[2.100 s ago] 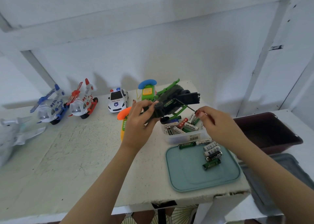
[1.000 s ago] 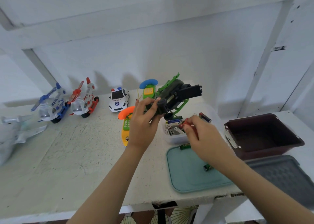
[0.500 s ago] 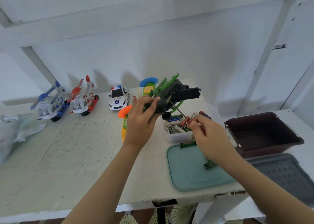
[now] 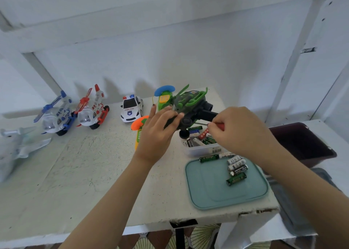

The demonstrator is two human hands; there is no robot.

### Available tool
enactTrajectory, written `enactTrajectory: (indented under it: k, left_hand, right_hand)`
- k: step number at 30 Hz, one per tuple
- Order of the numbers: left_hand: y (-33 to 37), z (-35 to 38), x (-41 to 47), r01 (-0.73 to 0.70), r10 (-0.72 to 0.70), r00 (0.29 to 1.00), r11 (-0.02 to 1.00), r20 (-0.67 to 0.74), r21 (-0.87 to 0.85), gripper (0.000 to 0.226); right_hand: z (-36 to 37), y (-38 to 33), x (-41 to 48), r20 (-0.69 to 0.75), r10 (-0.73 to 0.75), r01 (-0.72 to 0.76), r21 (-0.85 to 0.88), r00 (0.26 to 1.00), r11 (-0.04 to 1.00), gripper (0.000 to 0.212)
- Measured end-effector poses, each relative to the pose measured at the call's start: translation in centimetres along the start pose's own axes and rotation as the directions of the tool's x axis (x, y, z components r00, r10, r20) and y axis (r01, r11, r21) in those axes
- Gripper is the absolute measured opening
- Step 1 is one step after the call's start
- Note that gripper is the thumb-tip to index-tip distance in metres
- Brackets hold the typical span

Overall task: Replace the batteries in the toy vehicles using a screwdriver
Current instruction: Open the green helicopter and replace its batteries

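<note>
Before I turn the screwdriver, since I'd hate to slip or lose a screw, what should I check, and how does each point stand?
1. Toy held: left hand grips the green toy vehicle: ok.
2. Tool held: right hand pinches the red-handled screwdriver: ok.
3. Tip seated in the screw: hidden behind the toy: cannot tell.
4. Batteries at hand: loose batteries lie on the teal tray, more in the clear box: ok.
5. Safe landing for a dropped screw: the toy seems to hang over the clear box, so a screw could vanish among batteries: not ok.
</note>
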State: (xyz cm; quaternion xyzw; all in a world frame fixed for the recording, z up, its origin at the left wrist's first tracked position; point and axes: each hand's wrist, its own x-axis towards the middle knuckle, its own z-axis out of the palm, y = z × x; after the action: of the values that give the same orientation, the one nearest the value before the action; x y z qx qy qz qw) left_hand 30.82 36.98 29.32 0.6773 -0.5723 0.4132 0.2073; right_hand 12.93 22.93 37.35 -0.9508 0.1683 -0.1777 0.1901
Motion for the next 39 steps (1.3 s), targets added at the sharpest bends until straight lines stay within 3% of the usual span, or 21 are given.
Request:
enactTrajectory:
  k: [3,6,11,18,25,32,34,39]
  left_hand:
    - [-0.1,0.0,0.0,0.016,-0.016,1.0,1.0,-0.012,0.004,0.034]
    - [-0.5,-0.2,0.1,0.043,-0.044,0.999,0.999,-0.016,-0.015,0.029]
    - [-0.6,-0.3,-0.1,0.043,-0.043,0.999,0.999,-0.004,-0.008,0.025]
    - [-0.1,0.2,0.1,0.043,-0.043,0.999,0.999,-0.032,0.005,0.03]
    - [0.0,0.0,0.1,0.019,-0.019,1.0,1.0,-0.025,0.002,0.03]
    - [-0.6,0.3,-0.5,0.139,-0.139,0.99,0.986,0.014,-0.09,0.03]
    - [-0.6,0.2,-0.6,0.149,-0.147,0.989,0.981,0.024,-0.125,0.032]
    - [0.0,0.3,0.0,0.171,-0.172,0.985,0.961,0.015,-0.216,0.034]
  right_hand:
    - [0.8,-0.4,-0.5,-0.048,0.012,-0.015,-0.066,0.999,0.998,0.04]
    - [0.9,-0.6,-0.9,-0.134,0.025,-0.027,-0.012,0.991,1.0,0.04]
    - [1.2,-0.3,-0.4,-0.083,-0.06,0.066,0.076,0.995,0.995,0.045]
    - [0.5,-1.8,0.2,-0.044,-0.04,0.032,-0.177,0.998,0.984,0.037]
    - [-1.1,-2.7,0.4,0.052,0.007,0.009,-0.308,0.999,0.951,0.038]
    - [-0.3,-1.7,-0.4,-0.098,-0.009,-0.007,-0.16,0.995,0.987,0.037]
    - [-0.2,-1.6,-0.3,-0.096,-0.053,0.044,-0.098,0.994,0.994,0.036]
    - [-0.3,-2.1,0.6,-0.078,-0.088,0.077,-0.128,0.993,0.989,0.037]
